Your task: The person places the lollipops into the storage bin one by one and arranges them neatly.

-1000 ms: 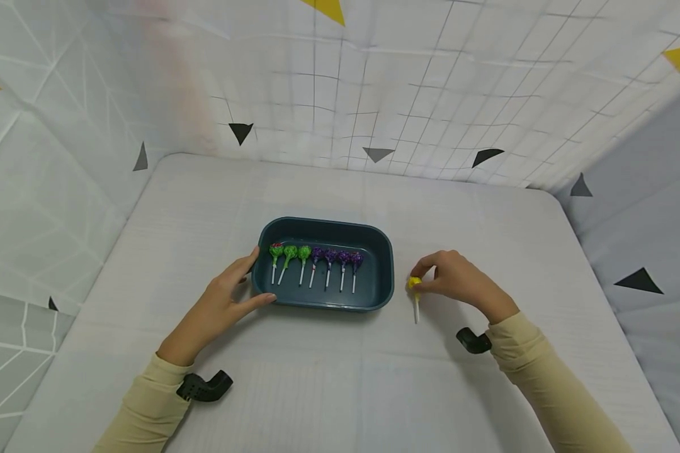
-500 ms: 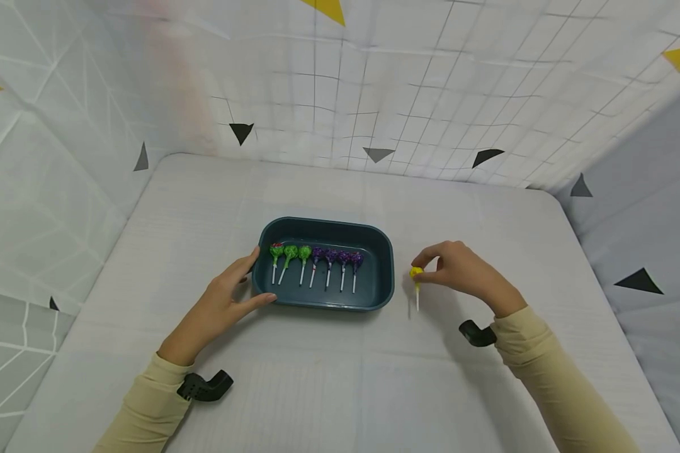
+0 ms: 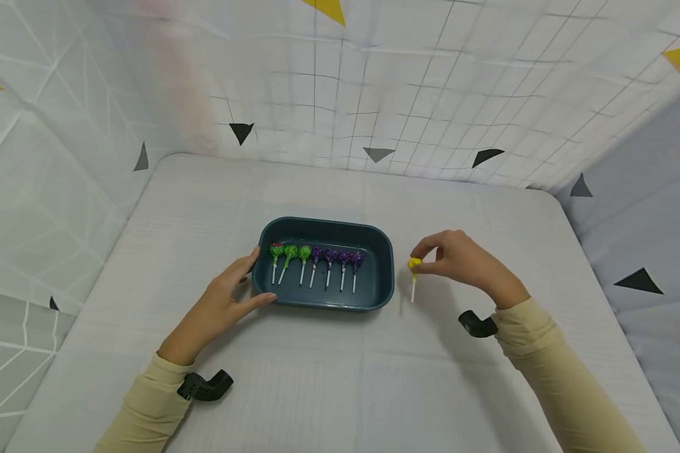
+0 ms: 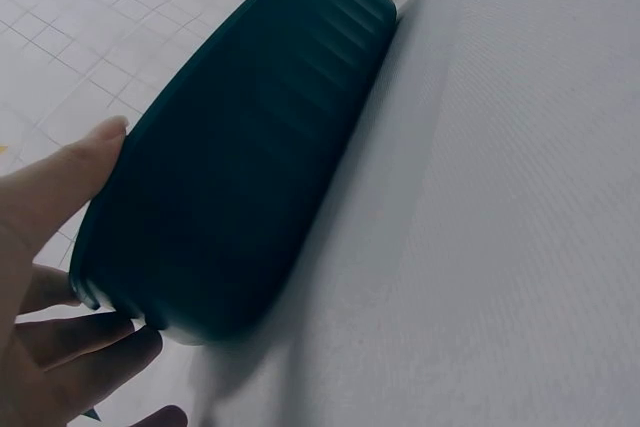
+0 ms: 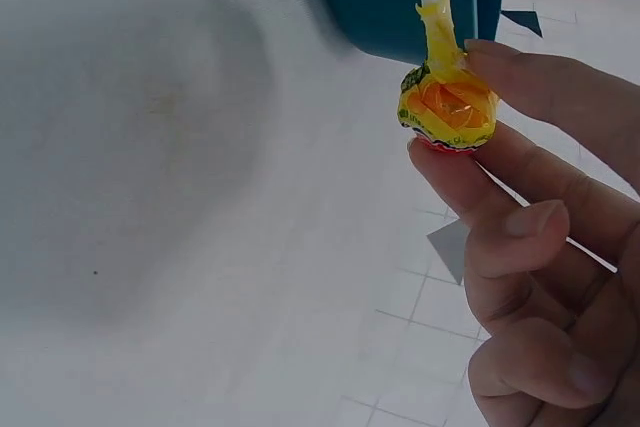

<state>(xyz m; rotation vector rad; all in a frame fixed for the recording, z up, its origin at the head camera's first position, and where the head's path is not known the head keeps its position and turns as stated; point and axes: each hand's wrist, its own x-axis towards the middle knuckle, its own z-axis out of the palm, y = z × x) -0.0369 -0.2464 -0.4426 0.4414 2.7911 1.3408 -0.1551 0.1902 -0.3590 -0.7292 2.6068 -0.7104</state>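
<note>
Yellow-wrapped and white-sticked, a lollipop (image 3: 414, 263) is pinched by its head between the thumb and fingers of my right hand (image 3: 459, 261), above the table just right of the dark teal tray (image 3: 379, 302). In the right wrist view the lollipop (image 5: 450, 112) has its stick pointing toward the tray. My left hand (image 3: 221, 305) holds the tray's left end, thumb at the near rim and fingers around the end wall. Inside the tray lie three green lollipops (image 3: 290, 251) and, to their right, a row of several purple lollipops (image 3: 331, 255), sticks toward me.
A white cloth covers the table (image 3: 340, 377). Pale patterned curtains (image 3: 374, 82) with black and yellow triangles surround it at the back and sides. Each wrist carries a black camera mount, including the left mount (image 3: 205, 386).
My right hand has lifted the yellow lollipop off the table and moved it slightly away from me, beside the tray. The left hand and tray have stayed put.
</note>
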